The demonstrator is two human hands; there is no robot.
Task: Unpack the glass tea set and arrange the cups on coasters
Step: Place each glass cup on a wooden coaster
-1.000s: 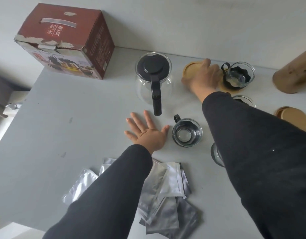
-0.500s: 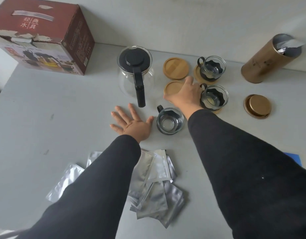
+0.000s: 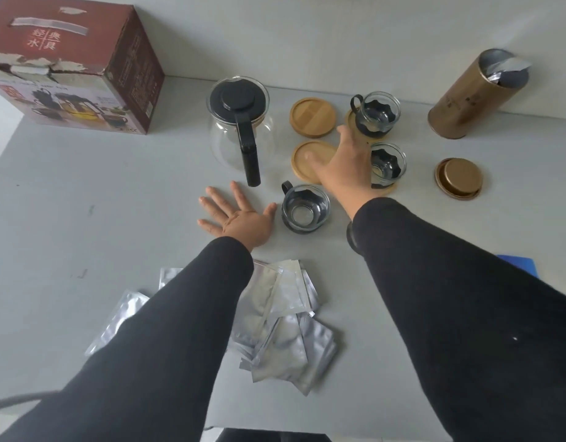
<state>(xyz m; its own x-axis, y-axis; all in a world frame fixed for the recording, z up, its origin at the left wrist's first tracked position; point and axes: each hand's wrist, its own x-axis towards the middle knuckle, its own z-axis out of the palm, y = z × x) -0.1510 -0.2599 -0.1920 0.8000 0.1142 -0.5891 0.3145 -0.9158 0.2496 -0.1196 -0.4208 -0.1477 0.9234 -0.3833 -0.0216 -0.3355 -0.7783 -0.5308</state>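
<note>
Our left hand (image 3: 240,218) lies flat, fingers spread, on the surface (image 3: 84,202), just left of the loose cup (image 3: 305,208). Our right hand (image 3: 345,164) hovers released over the near coaster (image 3: 304,159), holding nothing.

A gold canister (image 3: 470,100) is being seen lying at two o'clock on the worktop (image 3: 68,193), its lid (image 3: 459,178) nearby; foil pouches (image 3: 285,333) are being piled at six o'clock.

Far left on the grey table (image 3: 68,193): dark red cardboard box (image 3: 80,63). Right of it: clear glass teapot with black lid (image 3: 238,122). Further right: two bare round bamboo coasters (image 3: 313,116) (image 3: 304,154), one behind the other. Right of those: two black-handled glass cups (image 3: 375,113) (image 3: 388,164) on coasters. Nearer: third glass cup (image 3: 305,207) directly on the table. Far right: gold cardboard tube (image 3: 476,94), its round gold lid (image 3: 459,177) in front. Nearest: pile of silver foil sachets (image 3: 285,333).
</note>
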